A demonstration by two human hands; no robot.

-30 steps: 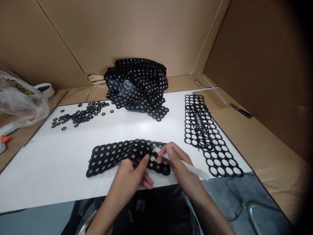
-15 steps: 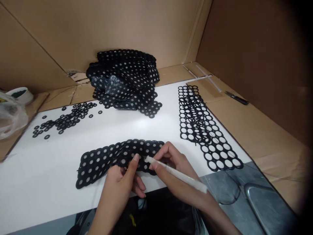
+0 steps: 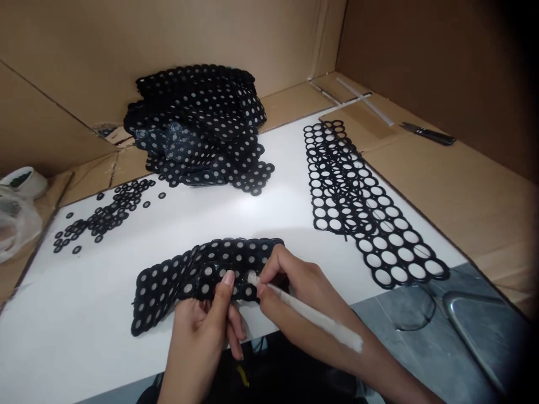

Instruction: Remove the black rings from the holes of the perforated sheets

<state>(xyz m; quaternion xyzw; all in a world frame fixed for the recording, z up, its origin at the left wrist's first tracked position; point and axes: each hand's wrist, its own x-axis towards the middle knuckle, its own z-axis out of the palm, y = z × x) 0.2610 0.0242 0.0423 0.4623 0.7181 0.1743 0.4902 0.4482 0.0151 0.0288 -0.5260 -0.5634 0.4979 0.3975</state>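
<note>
Item: black perforated strip (image 3: 197, 278), dotted with pale round holes, lying flat on the white tabletop (image 3: 261, 219) near its front edge.

Left hand (image 3: 206, 325): at the strip's near edge, thumb raised onto the sheet, fingers (image 3: 236, 331) curled together beneath it, pinching the strip.

Right hand (image 3: 303, 303): just right of the strip, fingers closed around a thin white stick (image 3: 303, 311); the stick's tip touches the strip beside the left thumb.

Behind the strip, at the far side of the tabletop: a heaped pile of similar dotted sheets (image 3: 197, 126).

Left of the strip and farther back: scattered small black rings (image 3: 105, 213).

Right of the strip: open lattice sheets (image 3: 357, 202) of empty black circles, overlapping, running from the back to the front edge.

Further right of the strip, off the white surface on brown cardboard (image 3: 455, 185): a dark knife (image 3: 429, 133), well apart from both hands.

Far left of the strip: a white bowl (image 3: 23, 180) and a clear plastic bag (image 3: 14, 224), partly cut off.
</note>
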